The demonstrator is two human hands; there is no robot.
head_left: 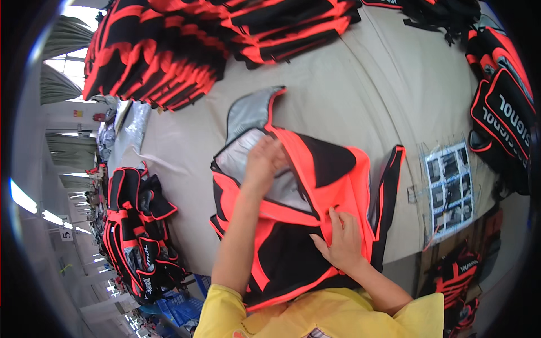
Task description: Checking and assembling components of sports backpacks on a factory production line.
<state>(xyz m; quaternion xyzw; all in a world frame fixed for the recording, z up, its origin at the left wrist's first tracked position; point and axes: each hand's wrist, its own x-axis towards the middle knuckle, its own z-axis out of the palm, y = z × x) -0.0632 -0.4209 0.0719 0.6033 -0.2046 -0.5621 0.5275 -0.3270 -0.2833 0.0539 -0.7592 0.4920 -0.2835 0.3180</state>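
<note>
A black and neon-orange bag [335, 163] with a silver lining lies in front of me on the table. Its compartment is unzipped, and the silver-lined flap [248, 115] is folded back at the far side. My left hand [265, 163] is over the opening, its fingers curled at the orange edge; the fingertips are partly hidden. On the orange panel right of the opening rests my right hand [342, 241], fingers stretched out and thumb apart, the fingertips touching the fabric by the seam.
Piles of similar bags [163, 50] cover the far left of the table [338, 96]. More bags lie at the left edge [132, 225] and far right [504, 107]. A sheet with pictures [451, 188] is taped at the right. Blue crates [180, 307] stand lower left.
</note>
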